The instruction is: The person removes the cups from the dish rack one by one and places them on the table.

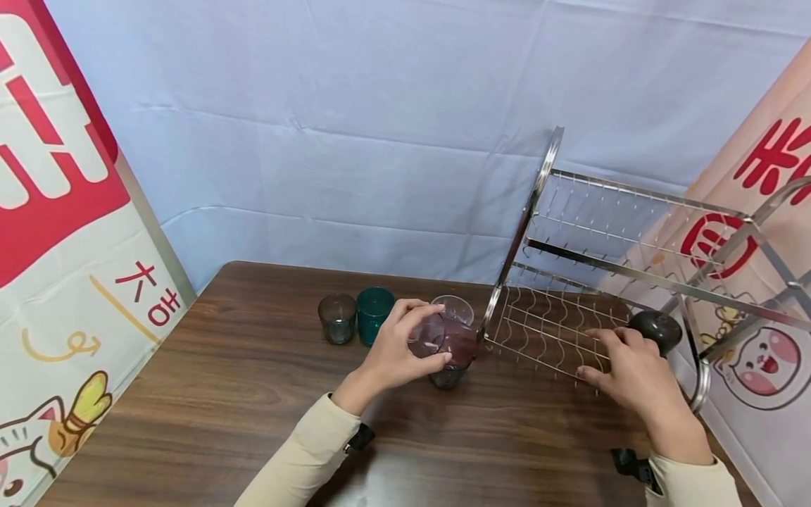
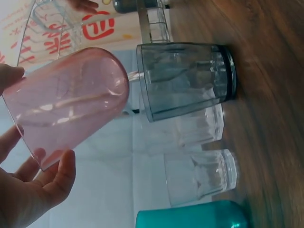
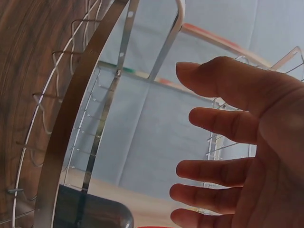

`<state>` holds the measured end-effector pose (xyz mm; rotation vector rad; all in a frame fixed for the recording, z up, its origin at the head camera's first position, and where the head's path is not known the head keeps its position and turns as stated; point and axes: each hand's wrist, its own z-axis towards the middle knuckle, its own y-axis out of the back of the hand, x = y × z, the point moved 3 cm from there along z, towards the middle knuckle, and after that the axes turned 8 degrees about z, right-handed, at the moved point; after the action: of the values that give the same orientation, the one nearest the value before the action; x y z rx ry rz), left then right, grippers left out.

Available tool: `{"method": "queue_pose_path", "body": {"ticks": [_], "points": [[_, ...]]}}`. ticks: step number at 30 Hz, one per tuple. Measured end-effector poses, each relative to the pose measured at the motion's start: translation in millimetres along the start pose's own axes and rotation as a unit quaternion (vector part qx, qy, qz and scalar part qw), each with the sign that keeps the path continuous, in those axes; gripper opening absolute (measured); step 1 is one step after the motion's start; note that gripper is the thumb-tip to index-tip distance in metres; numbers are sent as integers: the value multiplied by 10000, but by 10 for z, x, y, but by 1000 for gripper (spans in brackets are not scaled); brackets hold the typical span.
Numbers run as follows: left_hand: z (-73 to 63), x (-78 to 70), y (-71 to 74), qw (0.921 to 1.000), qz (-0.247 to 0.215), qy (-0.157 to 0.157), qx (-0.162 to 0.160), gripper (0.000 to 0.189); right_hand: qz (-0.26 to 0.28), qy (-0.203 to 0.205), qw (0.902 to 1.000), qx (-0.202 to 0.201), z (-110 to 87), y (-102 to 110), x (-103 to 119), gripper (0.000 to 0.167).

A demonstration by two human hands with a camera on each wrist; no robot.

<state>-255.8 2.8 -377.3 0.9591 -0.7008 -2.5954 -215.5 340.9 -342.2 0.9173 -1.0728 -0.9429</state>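
My left hand (image 1: 400,345) pinches a see-through pink cup (image 1: 457,339) by its rim, with the thumb on one side and fingers on the other. In the left wrist view the pink cup (image 2: 71,102) is tilted, its base toward a grey tumbler (image 2: 185,80) on the table; whether they touch I cannot tell. My right hand (image 1: 640,377) is held over the lower shelf of a metal dish rack (image 1: 551,327), fingers spread and holding nothing. Beside it, a dark cup (image 1: 659,331) lies at the shelf's right end; the right wrist view shows this dark cup (image 3: 92,211) low down.
Left of the pink cup stand a grey cup (image 1: 338,320) and a teal cup (image 1: 372,313) on the wooden table (image 1: 209,394). A clear glass (image 1: 456,308) is behind the pink cup, near the rack's left post. Cloth (image 1: 380,176) hangs behind the table.
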Motion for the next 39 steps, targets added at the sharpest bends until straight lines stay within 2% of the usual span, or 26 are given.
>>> {"method": "queue_pose_path", "body": {"ticks": [7, 15, 20, 25, 35, 39], "points": [[-13, 43, 95, 9998, 213, 7, -19, 62, -82, -183, 9998, 95, 28, -13, -128, 63], [-26, 75, 195, 9991, 402, 109, 38, 60, -123, -291, 9994, 109, 51, -13, -236, 61], [-43, 107, 215, 9976, 681, 79, 67, 61, -164, -223, 9996, 1, 77, -4, -299, 56], [-65, 142, 235, 9969, 766, 103, 107, 60, -253, -217, 9994, -19, 94, 15, -357, 56], [-127, 212, 262, 9939, 1090, 94, 127, 58, -161, -696, 9972, 220, 94, 7, -441, 64], [-143, 235, 267, 9930, 1162, 155, 154, 57, -189, -730, 9969, 210, 102, -7, -481, 62]]}}
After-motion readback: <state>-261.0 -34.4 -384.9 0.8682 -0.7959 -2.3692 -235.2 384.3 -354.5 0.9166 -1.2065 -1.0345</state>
